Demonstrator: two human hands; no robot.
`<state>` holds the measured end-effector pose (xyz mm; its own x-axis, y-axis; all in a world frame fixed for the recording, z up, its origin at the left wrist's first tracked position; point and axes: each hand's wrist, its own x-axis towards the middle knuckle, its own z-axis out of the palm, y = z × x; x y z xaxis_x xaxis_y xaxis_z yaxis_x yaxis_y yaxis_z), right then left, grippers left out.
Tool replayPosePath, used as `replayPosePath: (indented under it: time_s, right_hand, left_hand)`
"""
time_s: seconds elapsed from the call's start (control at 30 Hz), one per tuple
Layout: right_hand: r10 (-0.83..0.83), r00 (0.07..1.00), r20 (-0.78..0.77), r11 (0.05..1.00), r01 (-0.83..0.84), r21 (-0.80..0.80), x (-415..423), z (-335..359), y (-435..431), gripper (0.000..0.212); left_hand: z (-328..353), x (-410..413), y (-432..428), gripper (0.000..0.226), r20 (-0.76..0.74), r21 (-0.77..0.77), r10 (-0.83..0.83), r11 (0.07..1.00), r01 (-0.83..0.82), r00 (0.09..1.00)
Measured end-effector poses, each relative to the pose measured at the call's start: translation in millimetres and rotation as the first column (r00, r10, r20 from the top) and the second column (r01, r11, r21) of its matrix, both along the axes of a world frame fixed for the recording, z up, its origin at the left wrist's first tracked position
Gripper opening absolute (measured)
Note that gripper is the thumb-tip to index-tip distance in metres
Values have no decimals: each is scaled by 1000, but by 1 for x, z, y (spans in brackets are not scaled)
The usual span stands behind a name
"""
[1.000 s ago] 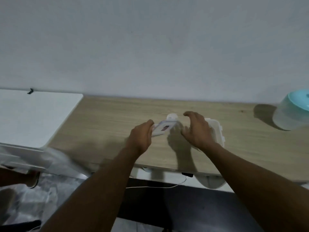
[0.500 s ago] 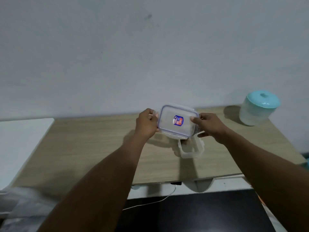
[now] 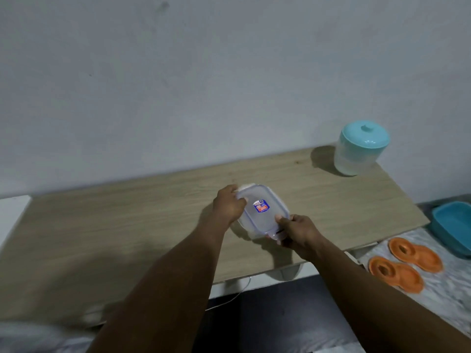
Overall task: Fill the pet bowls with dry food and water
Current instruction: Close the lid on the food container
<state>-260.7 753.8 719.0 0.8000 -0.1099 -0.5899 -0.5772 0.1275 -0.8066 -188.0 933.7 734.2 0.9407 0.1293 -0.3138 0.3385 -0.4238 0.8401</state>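
Note:
A clear plastic food container [image 3: 262, 212] with a snap-on lid and a small blue and red sticker sits on the wooden table [image 3: 127, 225]. The lid lies on top of the box. My left hand [image 3: 228, 205] grips the container's far left corner. My right hand [image 3: 297, 230] holds its near right end, thumb on the lid. What is inside the box cannot be seen. Two orange double pet bowls [image 3: 393, 273] [image 3: 415, 254] lie on the floor at the right, below the table's edge.
A translucent jar with a teal lid [image 3: 359, 149] stands at the table's back right corner by the wall. A teal tub [image 3: 453, 225] sits on the floor at the far right. A white cable [image 3: 229, 300] hangs under the table's front edge.
The lid, held up above the open box half a second ago, now lies on the box on the table. The view has swung right, bringing the orange bowls and teal tub into sight.

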Motion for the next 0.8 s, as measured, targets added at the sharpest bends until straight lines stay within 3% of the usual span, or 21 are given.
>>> replayPosePath:
  time_s: [0.17, 0.4, 0.53, 0.67, 0.8]
  right_hand:
    - [-15, 999, -50, 999, 13, -33, 5, 1, 6, 30]
    - [201, 954, -222, 942, -251, -225, 10, 9, 15, 48]
    - [150, 959, -243, 938, -215, -271, 7, -3, 9, 54]
    - [70, 991, -112, 910, -109, -399, 12, -12, 1, 75]
    - [141, 989, 43, 809, -90, -580, 16, -4, -7, 57]
  left_hand:
    - [-1, -8, -3, 51, 17, 43, -4, 999, 4, 1000]
    - [-5, -16, -4, 63, 27, 107, -134, 986, 130, 991]
    - [-6, -21, -10, 74, 35, 137, -91, 987, 86, 995]
    - [-4, -24, -13, 59, 14, 143, -26, 989, 24, 1000]
    - [-6, -29, -14, 53, 26, 156, -1, 988, -3, 1000]
